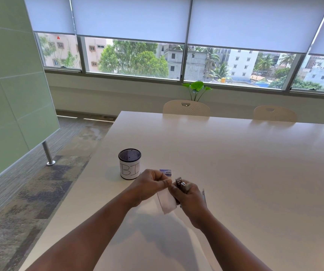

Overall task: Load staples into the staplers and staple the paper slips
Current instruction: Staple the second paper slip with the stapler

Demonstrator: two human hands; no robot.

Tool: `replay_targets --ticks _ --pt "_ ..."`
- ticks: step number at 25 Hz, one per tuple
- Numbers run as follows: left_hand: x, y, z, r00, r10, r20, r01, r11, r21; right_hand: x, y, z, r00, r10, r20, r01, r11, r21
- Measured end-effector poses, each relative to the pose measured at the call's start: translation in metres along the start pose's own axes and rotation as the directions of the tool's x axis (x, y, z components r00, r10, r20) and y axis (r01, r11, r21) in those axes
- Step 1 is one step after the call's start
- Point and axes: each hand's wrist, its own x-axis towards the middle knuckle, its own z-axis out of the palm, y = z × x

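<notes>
My left hand [150, 185] pinches the top edge of a white paper slip [167, 202], which hangs down above the table. My right hand [189, 198] grips a small dark stapler [179, 183], whose metal front end points up right beside the slip's top edge. The two hands almost touch. A small blue-and-white staple box [166, 171] lies on the white table [235, 173] just behind them. Something thin and pale [203, 194] sticks out behind my right hand; what it is cannot be told.
A black mesh cup [129, 163] wrapped in white paper marked "BI" stands to the left of my hands. Two white chairs [186, 108] sit at the table's far edge. The table's left edge drops to carpet, beside a green glass partition [10, 94].
</notes>
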Motion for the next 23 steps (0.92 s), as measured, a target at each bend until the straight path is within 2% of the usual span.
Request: replay_targets --ticks 3,6,11,17,23 --pt "0.002 -0.001 0.005 0.995 -0.009 -0.1 0.014 0.999 0.052 0.002 -0.002 -0.001 1.0 0.028 -0.005 -0.028 0.996 -0.087" --pt "0.004 -0.001 0.009 0.988 -0.049 -0.147 0.048 0.999 -0.008 0.005 -0.001 -0.004 0.999 0.036 -0.016 -0.038 0.992 -0.119" --pt "0.003 0.001 0.01 0.984 -0.094 -0.152 0.083 0.994 -0.077 0.004 -0.002 -0.006 0.998 0.059 -0.007 -0.059 0.977 -0.203" --pt "0.005 0.001 0.002 0.984 -0.087 -0.154 0.073 0.993 -0.096 0.0 -0.012 -0.014 0.993 0.086 0.087 -0.061 0.966 -0.252" --pt "0.004 -0.003 0.001 0.982 -0.084 -0.17 0.061 0.989 -0.137 0.002 -0.006 -0.015 0.996 0.079 0.053 -0.049 0.905 -0.422"
